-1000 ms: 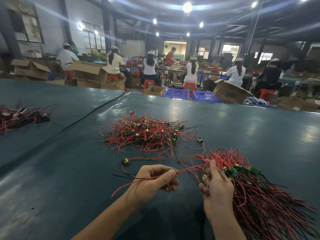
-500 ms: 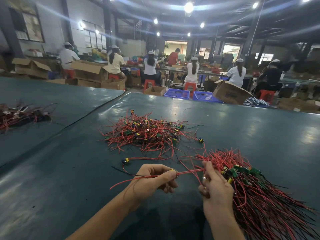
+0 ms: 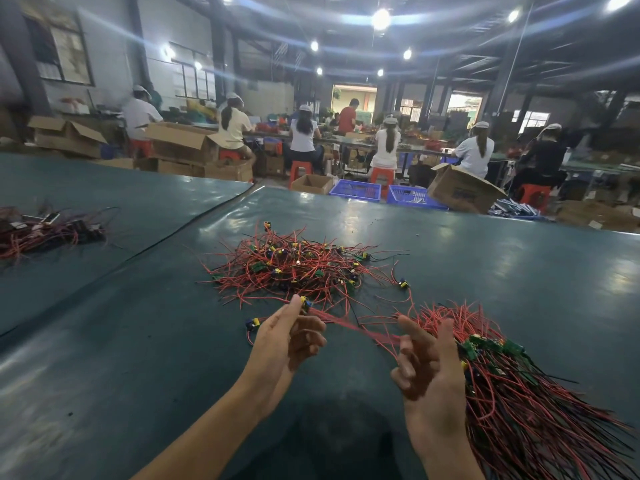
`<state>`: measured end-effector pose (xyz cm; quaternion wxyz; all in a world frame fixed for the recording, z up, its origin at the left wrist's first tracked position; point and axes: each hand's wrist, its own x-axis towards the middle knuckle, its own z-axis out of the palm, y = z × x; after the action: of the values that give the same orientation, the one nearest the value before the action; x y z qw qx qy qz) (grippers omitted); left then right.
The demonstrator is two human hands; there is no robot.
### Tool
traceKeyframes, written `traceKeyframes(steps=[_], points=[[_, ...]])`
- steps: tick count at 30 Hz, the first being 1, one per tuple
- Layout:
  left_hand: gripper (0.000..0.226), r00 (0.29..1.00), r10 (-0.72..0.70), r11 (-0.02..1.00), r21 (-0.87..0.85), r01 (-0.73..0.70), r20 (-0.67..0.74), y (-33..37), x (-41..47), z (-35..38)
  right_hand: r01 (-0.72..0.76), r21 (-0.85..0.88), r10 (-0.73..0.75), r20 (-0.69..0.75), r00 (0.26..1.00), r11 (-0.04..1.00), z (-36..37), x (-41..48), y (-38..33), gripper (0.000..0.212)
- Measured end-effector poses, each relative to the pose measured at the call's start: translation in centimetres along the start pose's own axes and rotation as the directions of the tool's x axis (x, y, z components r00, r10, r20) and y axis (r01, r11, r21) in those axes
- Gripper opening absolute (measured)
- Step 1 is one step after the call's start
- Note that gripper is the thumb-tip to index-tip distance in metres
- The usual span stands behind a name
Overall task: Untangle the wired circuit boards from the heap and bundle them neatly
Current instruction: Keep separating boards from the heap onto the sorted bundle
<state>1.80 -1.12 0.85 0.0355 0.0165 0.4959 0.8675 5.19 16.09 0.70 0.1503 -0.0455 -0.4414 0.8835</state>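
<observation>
Head view: my left grip [image 3: 287, 337] pinches one wired board [image 3: 305, 302] just on the near side of the heap [image 3: 294, 268]. Its red wire [image 3: 360, 329] reaches my right grip [image 3: 429, 362]; I cannot tell whether that grip is clamped. The bundle [image 3: 519, 393] right of the heap is large, and much of the heap is left to sort.

left hand [image 3: 287, 337]: raised, fingers [image 3: 293, 306] pinching red wire [image 3: 349, 325] | right hand [image 3: 429, 372]: raised, fingers loosely curled

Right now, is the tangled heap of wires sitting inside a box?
No, the heap lies loose on the green table, not in any box.
</observation>
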Motion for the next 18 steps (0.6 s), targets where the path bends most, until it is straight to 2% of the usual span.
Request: traceKeyframes(steps=[3, 5, 8, 10, 13, 15, 18], points=[[0.03, 0.99, -0.076, 0.995, -0.056, 0.083, 0.119, 0.2, -0.1, -0.3, -0.049, 0.001, 0.049, 0.038, 0.998, 0.999, 0.0, -0.2, 0.2, 0.07], [0.031, 0.96, -0.142, 0.987, -0.035, 0.154, 0.242, 0.1, -0.1, -0.1, -0.088, -0.146, 0.096, 0.048, 0.994, 0.985, 0.3, -0.4, 0.6, 0.068], [0.031, 0.887, -0.277, 0.961, 0.088, 0.263, 0.369, -0.2, -0.3, 0.6, -0.116, -0.384, 0.166, 0.099, 0.981, 0.916, 1.4, -1.3, 1.6, 0.05], [0.033, 0.857, -0.341, 0.938, 0.197, 0.285, 0.387, -0.3, -0.6, 0.7, -0.125, -0.408, 0.205, 0.16, 0.966, 0.905, 2.1, -2.0, 2.0, 0.039], [0.039, 0.852, -0.374, 0.908, 0.331, 0.257, 0.366, -0.4, -0.9, 0.6, -0.123, -0.368, 0.208, 0.201, 0.957, 0.922, 2.4, -2.3, 2.1, 0.028], [0.04, 0.871, -0.348, 0.905, 0.368, 0.215, 0.346, -0.5, -1.1, 0.5, -0.14, -0.347, 0.205, 0.16, 0.966, 0.927, 2.3, -2.1, 2.0, 0.024], [0.028, 0.893, -0.293, 0.9, 0.414, 0.136, 0.342, -0.6, -1.4, 0.5, -0.169, -0.334, 0.205, 0.074, 0.976, 0.927, 1.7, -1.5, 2.0, 0.019]])
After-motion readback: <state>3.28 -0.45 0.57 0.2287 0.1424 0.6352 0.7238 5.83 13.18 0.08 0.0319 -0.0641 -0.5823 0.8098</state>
